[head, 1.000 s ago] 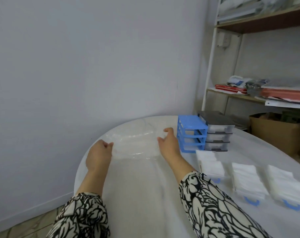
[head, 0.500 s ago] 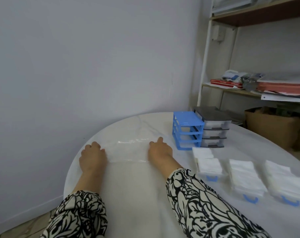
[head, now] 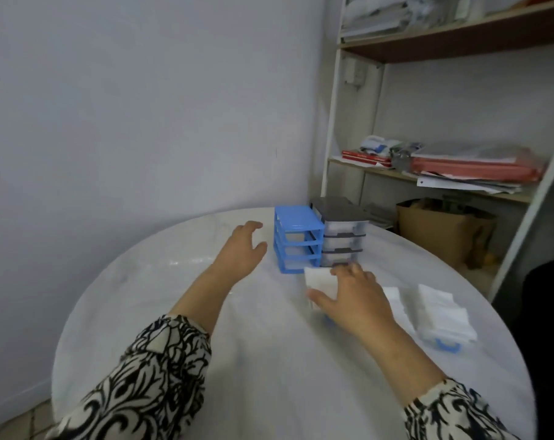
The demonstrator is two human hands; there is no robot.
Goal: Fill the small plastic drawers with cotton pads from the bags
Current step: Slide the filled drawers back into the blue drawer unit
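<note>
A round white counter (head: pixel 269 360) stands near a pale wall. At its far side a blue drawer frame (head: pixel 296 239) sits touching a grey-topped drawer unit (head: pixel 340 231). Nearer, on the right, drawers heaped with white cotton pads (head: pixel 440 312) lie in a row, blue handles facing the near edge. A clear plastic bag (head: pixel 180 265) lies flat at the far left.

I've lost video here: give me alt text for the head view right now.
The right hand rests on a drawer heaped with cotton pads on the white round table, while the open left hand reaches toward the empty blue drawer frame. Two more filled drawers lie to the right.
</note>
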